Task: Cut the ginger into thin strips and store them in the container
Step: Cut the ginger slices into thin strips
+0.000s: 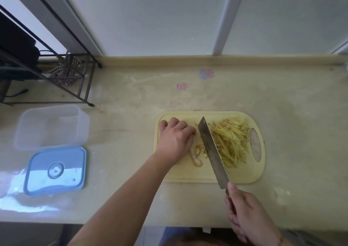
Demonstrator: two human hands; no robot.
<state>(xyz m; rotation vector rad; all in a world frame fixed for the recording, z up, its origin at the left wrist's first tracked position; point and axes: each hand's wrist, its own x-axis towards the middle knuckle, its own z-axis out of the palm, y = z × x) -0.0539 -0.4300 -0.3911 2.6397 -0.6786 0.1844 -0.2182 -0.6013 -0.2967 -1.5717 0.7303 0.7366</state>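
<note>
So there's a pale yellow cutting board (pixel 188 174) on the right half of the beige counter (pixel 131 99), closer to the front edge than the back wall. The right hand (pixel 246 213) is wrapped around the handle of a big cleaver-style knife (pixel 211 149), with the blade running diagonally across the board, tip pointing toward the board's far edge. The left hand (pixel 176 138) sits on the board's left part with fingers curled under, knuckles up, right beside the blade. Can't tell if there's any ginger under those fingers, they hide it. On the other side of the blade, toward the board's handle hole, there's a decent pile of thin ginger strips (pixel 230 142). A few curly peel scraps (pixel 197 154) lie between the left hand and the knife.

Over by the counter's left edge sits the clear plastic container (pixel 51 128), open, and its blue lid (pixel 55 170) lies flat just in front of it, nearer the front edge. A black wire rack (pixel 75 76) stands in the back left corner.
</note>
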